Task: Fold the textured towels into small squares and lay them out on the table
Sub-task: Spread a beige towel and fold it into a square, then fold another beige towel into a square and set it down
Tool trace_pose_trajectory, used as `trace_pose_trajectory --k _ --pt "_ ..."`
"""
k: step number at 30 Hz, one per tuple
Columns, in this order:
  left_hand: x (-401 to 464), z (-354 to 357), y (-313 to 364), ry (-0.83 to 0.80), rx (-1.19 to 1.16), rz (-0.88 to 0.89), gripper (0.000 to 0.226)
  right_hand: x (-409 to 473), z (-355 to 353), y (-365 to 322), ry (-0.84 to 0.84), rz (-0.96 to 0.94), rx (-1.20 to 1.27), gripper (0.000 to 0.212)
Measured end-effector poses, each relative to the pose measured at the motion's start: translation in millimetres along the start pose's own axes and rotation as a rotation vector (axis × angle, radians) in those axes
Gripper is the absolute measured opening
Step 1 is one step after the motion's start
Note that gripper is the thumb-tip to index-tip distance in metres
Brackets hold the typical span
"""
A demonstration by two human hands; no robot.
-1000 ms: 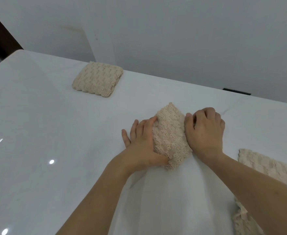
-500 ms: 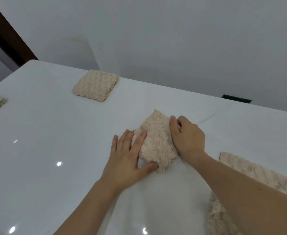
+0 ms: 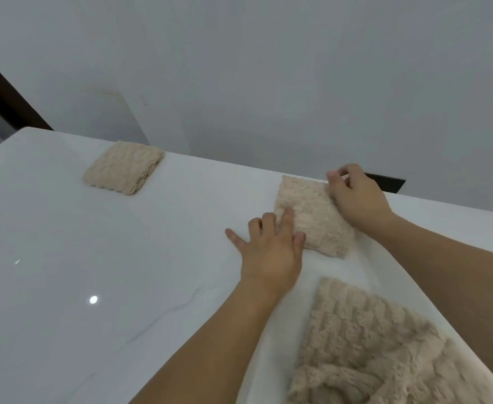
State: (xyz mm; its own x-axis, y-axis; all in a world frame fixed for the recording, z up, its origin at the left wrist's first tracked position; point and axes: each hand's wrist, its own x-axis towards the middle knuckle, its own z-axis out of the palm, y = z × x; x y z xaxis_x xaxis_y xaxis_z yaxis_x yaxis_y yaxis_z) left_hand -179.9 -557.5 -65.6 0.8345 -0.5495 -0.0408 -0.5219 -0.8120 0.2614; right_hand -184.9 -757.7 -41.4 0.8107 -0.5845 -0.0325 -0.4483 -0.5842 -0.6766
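Head view: left hand lies flat, fingers spread, pinning the folded towel to the counter; right hand pinches its far corner, likely squaring it.

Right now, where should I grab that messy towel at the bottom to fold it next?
Take the unfolded towel by its far flat edge, coming from above. That edge lies smooth on the table, while the near part is bunched up.

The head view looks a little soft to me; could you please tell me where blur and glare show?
Head view: motion blur softens the unfolded towel and both folded squares; a bright glare spot sits on the glossy table; wide-angle distortion tilts the table edge.
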Motion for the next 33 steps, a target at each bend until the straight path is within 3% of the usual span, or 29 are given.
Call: trace_pose_trajectory --k 4,9,18,22,26,33 --pt "6 15 9 0.225 0.030 0.012 0.052 -6 -7 44 0.038 -0.206 -0.141 0.040" --pt "8 18 10 0.243 0.014 -0.025 0.052 -1 0 55 0.078 -0.280 -0.168 0.025" --pt "8 13 12 0.222 -0.019 -0.042 0.058 1 -5 50 0.142 -0.140 0.100 0.011" --pt "8 14 12 0.251 -0.010 -0.066 0.055 1 -4 50 0.142 -0.107 0.157 0.022" --pt "8 14 13 0.250 -0.034 -0.068 0.059 -4 -7 51 0.192 -0.064 0.388 0.033" --pt "4 11 13 0.364 -0.215 -0.084 0.060 -43 -19 57 0.251 -0.005 0.534 0.021"
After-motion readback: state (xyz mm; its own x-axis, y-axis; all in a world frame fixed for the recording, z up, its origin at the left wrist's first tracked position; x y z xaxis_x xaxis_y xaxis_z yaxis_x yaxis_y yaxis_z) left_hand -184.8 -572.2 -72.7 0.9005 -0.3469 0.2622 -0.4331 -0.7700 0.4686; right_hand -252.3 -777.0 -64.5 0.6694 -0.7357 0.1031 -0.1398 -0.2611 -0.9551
